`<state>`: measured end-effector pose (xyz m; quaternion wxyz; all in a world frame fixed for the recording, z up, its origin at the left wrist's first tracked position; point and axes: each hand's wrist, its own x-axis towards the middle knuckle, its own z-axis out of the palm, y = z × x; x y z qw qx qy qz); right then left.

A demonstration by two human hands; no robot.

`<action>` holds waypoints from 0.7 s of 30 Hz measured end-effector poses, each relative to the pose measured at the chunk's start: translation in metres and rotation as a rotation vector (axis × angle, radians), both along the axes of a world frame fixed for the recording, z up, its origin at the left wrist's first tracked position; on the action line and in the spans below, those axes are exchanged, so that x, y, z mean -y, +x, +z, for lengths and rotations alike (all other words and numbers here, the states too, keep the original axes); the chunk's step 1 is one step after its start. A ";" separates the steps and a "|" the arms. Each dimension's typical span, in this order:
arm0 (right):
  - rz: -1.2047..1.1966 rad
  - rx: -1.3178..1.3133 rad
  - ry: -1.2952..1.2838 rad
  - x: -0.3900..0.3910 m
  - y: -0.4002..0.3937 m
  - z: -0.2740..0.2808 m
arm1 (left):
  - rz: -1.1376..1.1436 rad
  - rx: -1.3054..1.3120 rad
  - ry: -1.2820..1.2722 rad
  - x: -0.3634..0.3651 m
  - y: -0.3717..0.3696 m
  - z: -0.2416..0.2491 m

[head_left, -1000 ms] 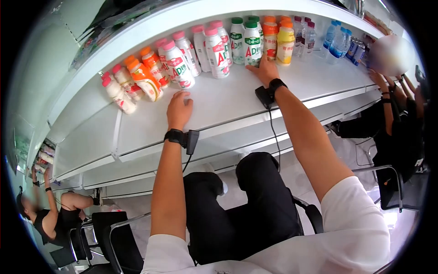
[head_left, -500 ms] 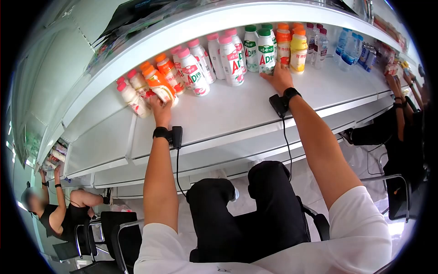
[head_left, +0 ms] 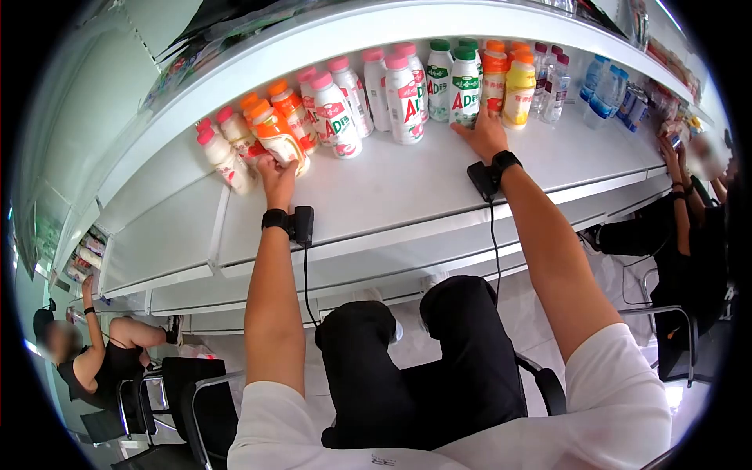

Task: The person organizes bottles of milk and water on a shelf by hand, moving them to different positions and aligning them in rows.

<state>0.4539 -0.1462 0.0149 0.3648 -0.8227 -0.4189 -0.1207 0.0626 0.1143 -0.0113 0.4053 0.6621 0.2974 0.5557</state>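
On the white shelf (head_left: 384, 176), my left hand (head_left: 278, 178) is closed around the lower part of an orange-capped drink bottle (head_left: 276, 135) with an orange and white label. Pink-capped white bottles (head_left: 225, 160) stand just left of it. Farther right, my right hand (head_left: 487, 138) grips low on a green-capped white bottle (head_left: 465, 90), thumb in front and fingers along its right side. These fingers reach in beside an orange-capped bottle (head_left: 493, 74). Between my hands stand several pink-capped white bottles (head_left: 406, 102). Both held bottles rest on the shelf.
Right of my right hand stand a yellow-labelled bottle (head_left: 518, 92), purple-capped clear bottles (head_left: 556, 90), blue water bottles (head_left: 607, 94) and cans (head_left: 633, 110). A curved upper shelf edge (head_left: 439, 17) overhangs the row. Other people sit at the left (head_left: 90, 360) and right (head_left: 689, 211).
The view has shifted slightly; both hands stay on the same bottles. The left person has lowered an arm, and the right person's head has come into view.
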 end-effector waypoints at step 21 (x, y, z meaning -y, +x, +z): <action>0.010 -0.005 0.000 0.001 -0.003 0.007 | 0.258 -0.263 0.188 0.036 -0.004 0.026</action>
